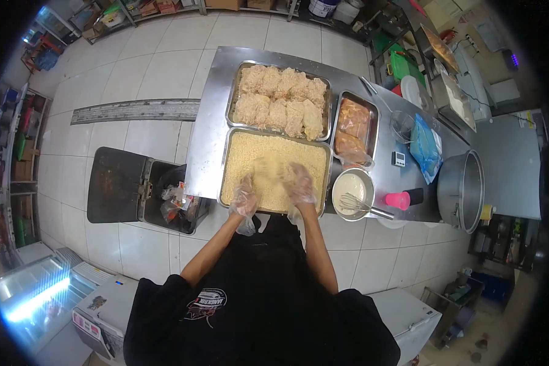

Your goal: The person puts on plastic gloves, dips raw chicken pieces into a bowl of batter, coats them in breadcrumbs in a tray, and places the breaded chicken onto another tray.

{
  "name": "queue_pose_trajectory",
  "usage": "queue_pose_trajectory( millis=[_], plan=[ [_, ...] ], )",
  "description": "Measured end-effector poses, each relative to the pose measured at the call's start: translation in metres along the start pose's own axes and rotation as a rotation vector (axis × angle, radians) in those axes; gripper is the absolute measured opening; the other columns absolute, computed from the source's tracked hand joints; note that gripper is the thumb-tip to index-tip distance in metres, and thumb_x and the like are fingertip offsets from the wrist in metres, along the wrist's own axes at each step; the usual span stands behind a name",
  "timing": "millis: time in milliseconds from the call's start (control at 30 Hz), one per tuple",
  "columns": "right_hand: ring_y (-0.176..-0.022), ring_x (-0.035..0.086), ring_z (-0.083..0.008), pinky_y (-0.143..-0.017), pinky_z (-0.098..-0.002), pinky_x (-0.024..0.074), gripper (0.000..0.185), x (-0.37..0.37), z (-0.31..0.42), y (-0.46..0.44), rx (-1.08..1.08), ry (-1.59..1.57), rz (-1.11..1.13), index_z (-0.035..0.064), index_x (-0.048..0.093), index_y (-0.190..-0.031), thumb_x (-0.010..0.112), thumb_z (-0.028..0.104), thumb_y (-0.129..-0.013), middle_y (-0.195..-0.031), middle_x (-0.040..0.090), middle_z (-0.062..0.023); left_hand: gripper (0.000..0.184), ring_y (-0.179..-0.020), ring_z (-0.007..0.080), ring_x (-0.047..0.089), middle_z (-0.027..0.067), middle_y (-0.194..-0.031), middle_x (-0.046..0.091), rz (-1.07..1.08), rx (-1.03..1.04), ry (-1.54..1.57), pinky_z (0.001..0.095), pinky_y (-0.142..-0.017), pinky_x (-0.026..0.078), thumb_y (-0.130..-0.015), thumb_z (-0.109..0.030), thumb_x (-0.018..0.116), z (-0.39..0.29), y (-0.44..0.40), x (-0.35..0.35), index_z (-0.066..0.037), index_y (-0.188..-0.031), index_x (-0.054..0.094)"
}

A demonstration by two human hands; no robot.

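My left hand [245,196] and my right hand [301,185], both in clear plastic gloves, are in the tray of pale crumbs [235,152]. Between them lies a crumb-covered piece [268,172], blurred by motion, with both hands at its sides. Behind this tray, another metal tray [230,110] holds several breaded pieces [277,97] in two rows. To the right are a tray of raw, sauced meat [352,119] and a bowl of pale batter [348,186] with a whisk [366,206] resting in it.
The steel table [204,146] also bears a timer [398,158], a pink cup [398,200], a blue bag [426,148] and a wire strainer [401,125]. A large pot [460,189] stands at the right. An open bin [174,198] is left of the table.
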State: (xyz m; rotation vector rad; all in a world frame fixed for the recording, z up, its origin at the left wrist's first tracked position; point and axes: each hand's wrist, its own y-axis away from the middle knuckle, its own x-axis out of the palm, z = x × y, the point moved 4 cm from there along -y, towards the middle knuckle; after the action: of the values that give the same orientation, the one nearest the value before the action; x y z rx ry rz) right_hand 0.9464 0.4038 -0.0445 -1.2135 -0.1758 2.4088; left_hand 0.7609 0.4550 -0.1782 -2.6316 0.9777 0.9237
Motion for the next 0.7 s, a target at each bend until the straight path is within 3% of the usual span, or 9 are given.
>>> queue_pose_trajectory(
  millis=[67,100,200,300,400,500,567,633,700],
  plan=[
    [-0.082,0.058,-0.0269,-0.076,-0.0367,0.0482,0.041,0.026,-0.066,0.050,0.373,0.109,0.098,0.0068,0.047,-0.110,0.063,0.005,-0.072,-0.101,0.054,-0.0122,0.057,-0.115,0.0299,0.047,0.0175,-0.124,0.046,0.095,0.052,-0.729,0.0377,-0.100,0.037,-0.082,-0.021,0.045,0.060,0.013,0.046,0.000,-0.133,0.033],
    [-0.082,0.058,-0.0251,-0.074,-0.0354,0.0489,0.042,0.041,-0.087,0.074,0.495,0.042,0.122,0.0071,0.046,-0.111,0.063,0.004,-0.073,-0.101,0.053,-0.0108,0.055,-0.112,0.0292,0.048,0.0172,-0.122,0.047,0.139,0.022,-0.652,0.0372,-0.097,0.038,-0.082,-0.021,0.045,0.071,0.014,0.062,-0.001,-0.132,0.034],
    [-0.080,0.057,-0.0199,-0.070,-0.0314,0.0509,0.043,0.101,-0.119,0.124,0.778,-0.607,0.090,0.0081,0.043,-0.113,0.062,0.001,-0.074,-0.098,0.050,-0.0068,0.049,-0.104,0.0273,0.049,0.0162,-0.116,0.049,0.080,-0.301,0.596,0.0357,-0.089,0.039,-0.084,-0.023,0.045,0.071,0.003,0.093,-0.003,-0.128,0.037],
    [-0.080,0.056,-0.0159,-0.067,-0.0286,0.0527,0.045,0.075,-0.076,0.094,0.845,-0.994,-0.025,0.0089,0.040,-0.115,0.061,-0.002,-0.076,-0.096,0.048,-0.0040,0.042,-0.096,0.0254,0.050,0.0152,-0.111,0.051,0.007,-0.436,1.540,0.0343,-0.080,0.041,-0.086,-0.024,0.044,0.057,0.002,0.086,-0.005,-0.124,0.040],
    [-0.080,0.056,-0.0154,-0.068,-0.0295,0.0535,0.044,0.067,-0.063,0.104,1.064,-1.190,-0.180,0.0076,0.040,-0.115,0.060,-0.003,-0.077,-0.098,0.049,-0.0055,0.037,-0.088,0.0234,0.051,0.0142,-0.105,0.053,0.079,-0.420,1.791,0.0328,-0.072,0.042,-0.088,-0.025,0.044,0.055,0.005,0.073,-0.007,-0.120,0.043],
    [-0.081,0.057,-0.0161,-0.069,-0.0298,0.0537,0.043,0.108,-0.084,0.118,0.872,-1.236,0.148,0.0081,0.041,-0.116,0.059,-0.002,-0.078,-0.097,0.051,-0.0063,0.031,-0.080,0.0215,0.052,0.0132,-0.100,0.054,0.192,-0.431,1.893,0.0313,-0.064,0.044,-0.089,-0.026,0.043,0.054,0.001,0.083,-0.009,-0.116,0.046],
    [-0.082,0.058,-0.0162,-0.066,-0.0285,0.0531,0.037,0.087,-0.057,0.103,0.981,-1.544,-0.140,0.0052,0.044,-0.113,0.058,0.000,-0.079,-0.093,0.054,-0.0059,0.028,-0.074,0.0202,0.053,0.0125,-0.096,0.056,0.260,-0.465,1.986,0.0303,-0.058,0.045,-0.091,-0.027,0.043,0.047,-0.003,0.078,-0.011,-0.113,0.048],
    [-0.084,0.058,-0.0174,-0.069,-0.0293,0.0525,0.036,0.072,-0.072,0.101,1.001,-1.350,0.022,0.0040,0.045,-0.113,0.059,0.002,-0.080,-0.094,0.054,-0.0063,0.025,-0.069,0.0189,0.054,0.0118,-0.092,0.057,0.368,-0.466,2.124,0.0293,-0.053,0.046,-0.092,-0.028,0.042,0.044,-0.004,0.077,-0.012,-0.110,0.050],
    [-0.085,0.059,-0.0198,-0.075,-0.0305,0.0501,0.031,0.077,-0.075,0.112,1.093,-1.118,0.187,0.0010,0.051,-0.107,0.064,0.008,-0.079,-0.094,0.056,-0.0069,0.030,-0.078,0.0210,0.056,0.0139,-0.097,0.057,0.500,-0.351,2.245,0.0304,-0.063,0.049,-0.092,-0.029,0.042,0.044,0.002,0.086,-0.011,-0.115,0.048]
  ],
)
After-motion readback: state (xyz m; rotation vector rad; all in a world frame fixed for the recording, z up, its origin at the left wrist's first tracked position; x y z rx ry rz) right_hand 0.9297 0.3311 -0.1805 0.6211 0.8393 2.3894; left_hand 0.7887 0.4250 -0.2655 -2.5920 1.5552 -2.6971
